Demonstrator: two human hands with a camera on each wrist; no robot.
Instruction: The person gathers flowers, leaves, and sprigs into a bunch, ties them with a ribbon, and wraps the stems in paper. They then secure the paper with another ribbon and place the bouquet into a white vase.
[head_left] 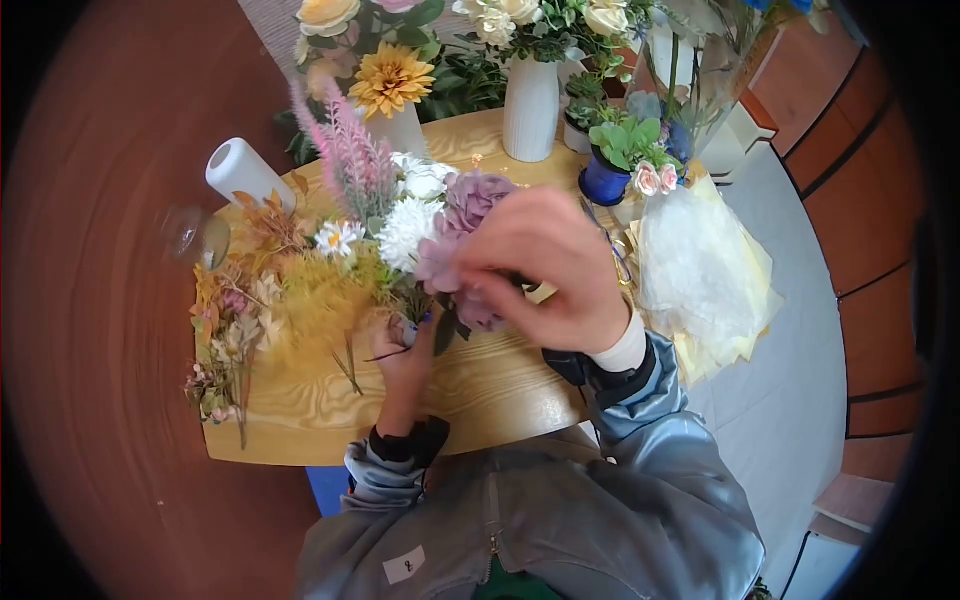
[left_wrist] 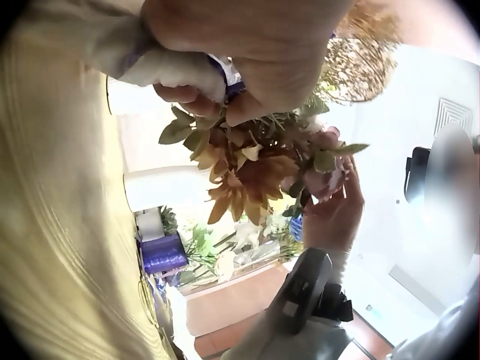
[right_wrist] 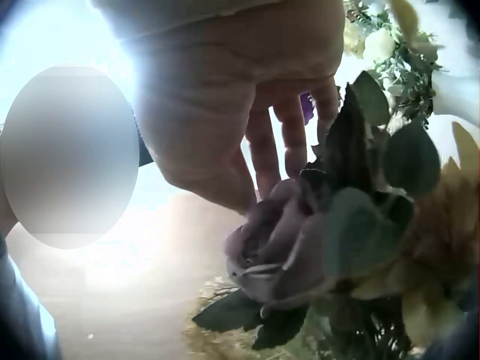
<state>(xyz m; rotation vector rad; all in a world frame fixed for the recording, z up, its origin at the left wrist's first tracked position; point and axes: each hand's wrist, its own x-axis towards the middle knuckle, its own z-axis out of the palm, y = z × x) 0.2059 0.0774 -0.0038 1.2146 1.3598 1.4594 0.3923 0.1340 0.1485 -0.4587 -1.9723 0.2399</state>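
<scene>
In the head view a bouquet joins white chrysanthemums (head_left: 408,236) with purple roses (head_left: 478,200). Low on its stems, my left hand (head_left: 403,362) grips the bundle, with a bit of purple-blue ribbon showing at the fingers. My right hand (head_left: 555,265) is at the bouquet's right side, thumb and fingertips at the purple petals. Seen from the right wrist, the thumb and fingers (right_wrist: 262,154) come down on both sides of a purple rose (right_wrist: 277,247) with dark green leaves. An orange-brown flower (left_wrist: 251,180) hangs below the left hand in the left wrist view.
Loose dried-looking stems and flowers (head_left: 240,340) cover the table's left side, near a tilted white vase (head_left: 245,172) and a clear glass (head_left: 195,238). White vases (head_left: 532,110) and a blue pot (head_left: 604,182) line the back. Wrapping paper (head_left: 705,280) lies at right.
</scene>
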